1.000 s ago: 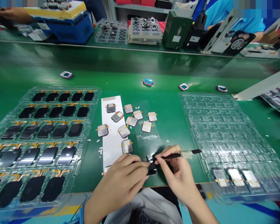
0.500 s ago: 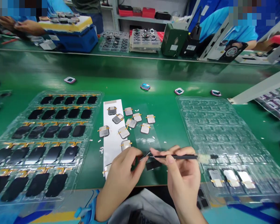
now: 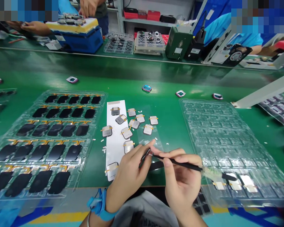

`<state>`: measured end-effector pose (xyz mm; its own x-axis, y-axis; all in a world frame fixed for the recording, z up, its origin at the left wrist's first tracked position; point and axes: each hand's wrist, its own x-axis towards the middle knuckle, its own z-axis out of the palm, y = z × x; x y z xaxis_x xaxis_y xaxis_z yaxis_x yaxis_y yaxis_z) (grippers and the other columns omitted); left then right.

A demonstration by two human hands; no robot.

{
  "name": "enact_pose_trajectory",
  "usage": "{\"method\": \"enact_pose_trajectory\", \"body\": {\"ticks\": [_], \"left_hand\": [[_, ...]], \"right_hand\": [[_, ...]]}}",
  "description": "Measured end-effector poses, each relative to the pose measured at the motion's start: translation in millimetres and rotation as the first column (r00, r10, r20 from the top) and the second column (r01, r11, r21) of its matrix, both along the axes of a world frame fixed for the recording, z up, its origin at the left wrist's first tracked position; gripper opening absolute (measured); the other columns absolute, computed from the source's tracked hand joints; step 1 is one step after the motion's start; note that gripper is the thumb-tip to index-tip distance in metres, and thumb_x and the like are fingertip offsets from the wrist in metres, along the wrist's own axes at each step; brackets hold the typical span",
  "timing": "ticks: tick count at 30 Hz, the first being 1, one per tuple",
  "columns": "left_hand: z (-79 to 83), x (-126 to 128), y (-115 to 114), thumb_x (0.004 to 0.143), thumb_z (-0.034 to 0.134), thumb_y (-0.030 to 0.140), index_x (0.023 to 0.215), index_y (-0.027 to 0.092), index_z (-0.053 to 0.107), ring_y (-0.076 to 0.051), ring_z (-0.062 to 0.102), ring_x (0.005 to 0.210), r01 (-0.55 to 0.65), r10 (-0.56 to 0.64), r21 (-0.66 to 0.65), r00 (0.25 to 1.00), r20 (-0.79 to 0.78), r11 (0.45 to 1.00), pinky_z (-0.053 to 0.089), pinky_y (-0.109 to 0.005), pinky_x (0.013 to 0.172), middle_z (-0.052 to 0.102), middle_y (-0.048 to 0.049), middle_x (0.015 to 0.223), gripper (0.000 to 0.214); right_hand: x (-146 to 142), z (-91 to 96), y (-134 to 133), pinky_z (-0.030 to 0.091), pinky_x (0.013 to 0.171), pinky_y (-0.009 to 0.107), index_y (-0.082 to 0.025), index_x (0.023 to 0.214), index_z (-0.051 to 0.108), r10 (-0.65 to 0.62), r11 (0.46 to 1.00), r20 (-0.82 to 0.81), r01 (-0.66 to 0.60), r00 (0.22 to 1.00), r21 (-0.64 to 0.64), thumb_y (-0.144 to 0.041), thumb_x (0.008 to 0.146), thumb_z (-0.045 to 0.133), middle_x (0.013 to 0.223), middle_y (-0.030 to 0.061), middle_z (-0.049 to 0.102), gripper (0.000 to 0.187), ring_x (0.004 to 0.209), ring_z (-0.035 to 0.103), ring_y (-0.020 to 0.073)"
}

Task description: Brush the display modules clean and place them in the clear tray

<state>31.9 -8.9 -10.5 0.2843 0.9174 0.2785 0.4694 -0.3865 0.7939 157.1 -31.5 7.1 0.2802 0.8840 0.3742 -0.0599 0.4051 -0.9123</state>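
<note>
My left hand point(image 3: 130, 176) pinches a thin dark item point(image 3: 145, 155), too small to identify. My right hand point(image 3: 182, 179) grips a slim black tool point(image 3: 180, 164) with a pale brush section point(image 3: 210, 171), its fine tip touching or nearly touching that item. A black flat piece point(image 3: 157, 165) lies partly hidden beneath my hands. Just beyond my left hand, several small grey-and-silver panels with orange tape point(image 3: 128, 146) lie on a white strip point(image 3: 113, 151) and a clear film point(image 3: 146, 135).
A clear tray of black screens with orange flex tails point(image 3: 49, 138) lies left. A clear moulded tray point(image 3: 227, 142) lies right, holding taped panels point(image 3: 247, 183) near its front. Small pink-rimmed frames point(image 3: 146, 88) dot the green mat. Co-workers' hands point(image 3: 35, 27) point(image 3: 88, 7) work beyond.
My hands have lifted the tool and thin item slightly higher. The brush end has swung down to the right. The camera view has tilted, and my left wrist's blue strap now shows.
</note>
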Motion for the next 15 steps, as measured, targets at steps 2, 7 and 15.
{"method": "enact_pose_trajectory", "body": {"ticks": [2, 7, 15], "left_hand": [[0.3, 0, -1, 0.1, 0.045, 0.017, 0.136, 0.02, 0.055, -0.019, 0.068, 0.095, 0.018, -0.017, -0.02, 1.0, 0.017, 1.0, 0.056, -0.031, 0.084, 0.071, -0.0091, 0.109, 0.038], [5.3, -1, -7, 0.102, 0.044, 0.022, 0.133, 0.022, 0.054, -0.019, 0.07, 0.098, 0.021, -0.016, -0.097, 0.998, 0.053, 0.995, 0.056, -0.03, 0.084, 0.073, -0.0065, 0.105, 0.032], [19.9, 11, -26, 0.101, 0.05, 0.028, 0.128, 0.019, 0.047, -0.017, 0.071, 0.069, 0.224, -0.214, -0.104, 0.972, 0.103, 0.969, 0.055, -0.025, 0.061, 0.072, -0.0029, 0.082, 0.029]], "right_hand": [[1, 0.2, 1, 0.065, 0.081, 0.042, -0.028, 0.099, 0.046, -0.005, 1.0, -0.027, 0.005, 1.0, -0.019, -0.01, 0.095, 0.053, 0.091, 0.001, 0.064, 0.02, 0.09, 0.074, 0.0193], [26, -0.8, 5, 0.054, 0.094, 0.05, -0.027, 0.097, 0.055, -0.137, 0.99, 0.0, 0.137, 0.991, 0.028, -0.012, 0.096, 0.051, 0.091, 0.0017, 0.062, 0.015, 0.095, 0.068, 0.021], [66, 4.6, -16, 0.04, 0.052, 0.027, -0.024, 0.088, 0.064, 0.25, 0.968, 0.553, -0.183, 0.794, -0.175, -0.021, 0.09, 0.061, 0.074, 0.0004, 0.053, 0.004, 0.064, 0.051, 0.0155]]}}
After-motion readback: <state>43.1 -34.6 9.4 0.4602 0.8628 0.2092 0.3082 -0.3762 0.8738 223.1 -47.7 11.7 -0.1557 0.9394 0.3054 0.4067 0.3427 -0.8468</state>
